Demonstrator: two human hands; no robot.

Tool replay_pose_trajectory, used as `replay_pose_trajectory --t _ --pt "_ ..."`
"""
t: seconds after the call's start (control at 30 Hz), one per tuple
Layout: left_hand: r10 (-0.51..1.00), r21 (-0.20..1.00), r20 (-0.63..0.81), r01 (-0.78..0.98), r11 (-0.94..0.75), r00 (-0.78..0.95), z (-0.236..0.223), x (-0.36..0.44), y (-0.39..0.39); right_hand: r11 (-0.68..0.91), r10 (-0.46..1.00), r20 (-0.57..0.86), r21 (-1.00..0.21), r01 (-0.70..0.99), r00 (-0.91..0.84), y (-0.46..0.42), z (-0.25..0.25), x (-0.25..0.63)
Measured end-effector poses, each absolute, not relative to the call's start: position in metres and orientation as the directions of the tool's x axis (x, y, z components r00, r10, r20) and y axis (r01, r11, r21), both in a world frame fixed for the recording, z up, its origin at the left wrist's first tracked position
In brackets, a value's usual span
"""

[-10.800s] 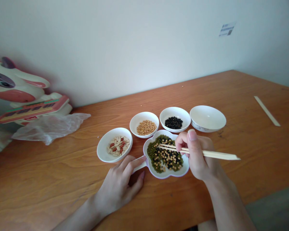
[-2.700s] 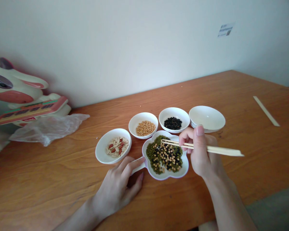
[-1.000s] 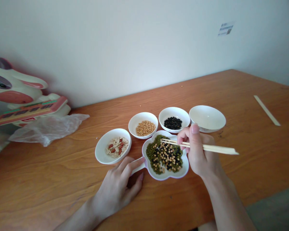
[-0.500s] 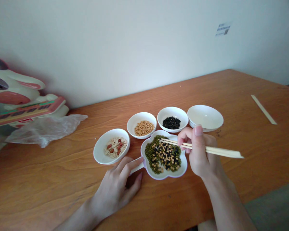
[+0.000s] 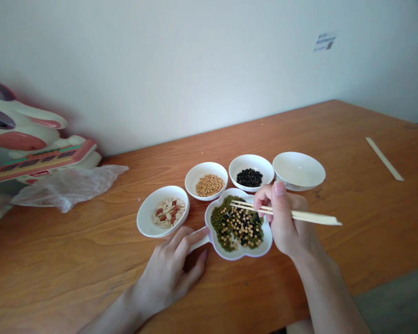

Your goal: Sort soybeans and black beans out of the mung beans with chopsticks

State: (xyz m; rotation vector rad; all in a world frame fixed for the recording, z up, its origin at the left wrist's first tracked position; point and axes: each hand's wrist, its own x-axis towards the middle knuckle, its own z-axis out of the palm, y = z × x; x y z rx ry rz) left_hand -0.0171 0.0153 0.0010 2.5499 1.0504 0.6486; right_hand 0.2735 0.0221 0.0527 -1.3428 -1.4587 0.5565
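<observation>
My right hand (image 5: pixel 287 218) is closed around a pair of wooden chopsticks (image 5: pixel 313 217). Their tips reach into a white flower-shaped dish (image 5: pixel 242 255) with a lilac rim, touching or just above a mix of green, black and tan beans (image 5: pixel 242 222). Whether a bean is between the tips I cannot make out. From the left, my left hand (image 5: pixel 174 264) rests over the dish's handle (image 5: pixel 199 240), index finger stretched along it to the rim and thumb beside it. Behind the dish stand white bowls holding tan beans (image 5: pixel 209 185), black beans (image 5: pixel 250 177) and peanuts (image 5: pixel 167 213).
A fourth white bowl (image 5: pixel 298 170) at the right shows no beans. A chopstick wrapper or stick (image 5: pixel 384 158) lies on the wooden table (image 5: pixel 90 260) further right. At the left are a clear plastic bag (image 5: pixel 69 185) and a cow-shaped toy with a keyboard (image 5: pixel 42 160). A wall stands behind.
My right hand has shifted slightly left, and the rear ends of the chopsticks have moved left and up. My left hand stays on the handle. The view has moved a little.
</observation>
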Motion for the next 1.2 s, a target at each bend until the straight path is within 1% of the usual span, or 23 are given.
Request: replay_pose_trajectory --t 0.3,0.53,1.03,1.1,1.2 --pt "0.722 0.443 0.283 0.581 -0.683 0.632 -0.0001 -0.0176 0.0143 0.289 0.917 0.382 -0.831 0.476 0.111 0.0226 0.0509 0.28" --pt "0.722 0.439 0.282 0.584 -0.683 0.632 0.0011 -0.0162 0.0151 0.255 0.928 0.346 -0.863 0.437 0.141 0.022 0.053 0.2779" --pt "0.72 0.413 0.302 0.595 -0.69 0.625 0.0014 -0.0154 0.0149 0.316 0.9 0.41 -0.849 0.424 0.149 0.0193 0.0497 0.2793" --pt "0.72 0.414 0.302 0.594 -0.69 0.625 0.001 -0.0156 0.0149 0.33 0.892 0.422 -0.853 0.403 0.163 0.0192 0.0491 0.2795" --pt "0.719 0.419 0.303 0.59 -0.69 0.625 0.0004 -0.0158 0.0148 0.338 0.883 0.417 -0.883 0.325 0.215 0.0196 0.0505 0.2785"
